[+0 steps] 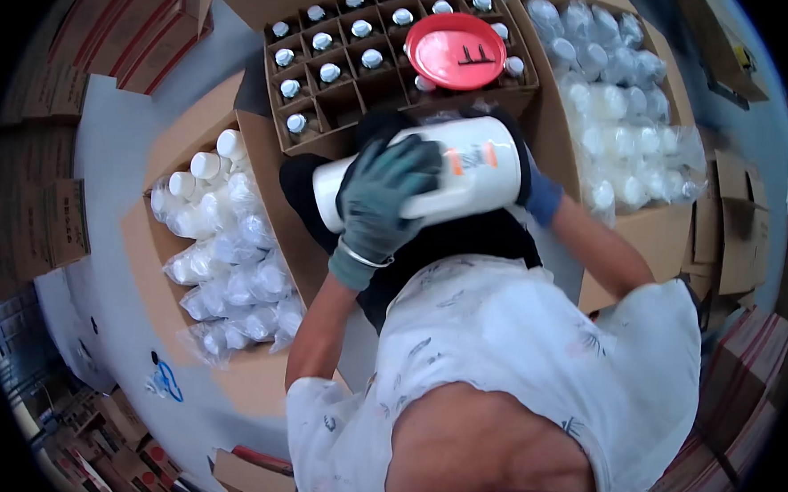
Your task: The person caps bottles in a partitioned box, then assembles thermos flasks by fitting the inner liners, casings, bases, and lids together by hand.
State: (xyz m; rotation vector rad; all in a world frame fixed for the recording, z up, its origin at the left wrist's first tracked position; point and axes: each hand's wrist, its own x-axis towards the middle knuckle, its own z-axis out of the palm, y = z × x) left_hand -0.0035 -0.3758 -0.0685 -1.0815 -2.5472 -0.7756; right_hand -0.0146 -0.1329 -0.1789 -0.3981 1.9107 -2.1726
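A large white container (469, 168) with an orange and grey label lies tilted sideways over the lap. My left hand (383, 192), in a grey-green glove, is wrapped over its left part, slightly blurred. At its right end is my right hand (539, 189) in a blue glove, holding that end, with most of its fingers hidden behind it. Just beyond, a divided carton (328, 140) holds several silver-capped bottles (330, 72) in its compartments. A round red tray (443, 66) with small black pieces (477, 58) rests on the carton's right side.
An open carton at the left (265, 150) holds several white-capped bottles (209, 165) and plastic-wrapped ones. Another at the right (556, 121) holds more wrapped bottles (627, 142). Stacked cartons (160, 33) stand at the upper left, and flattened cardboard (738, 219) is at the right.
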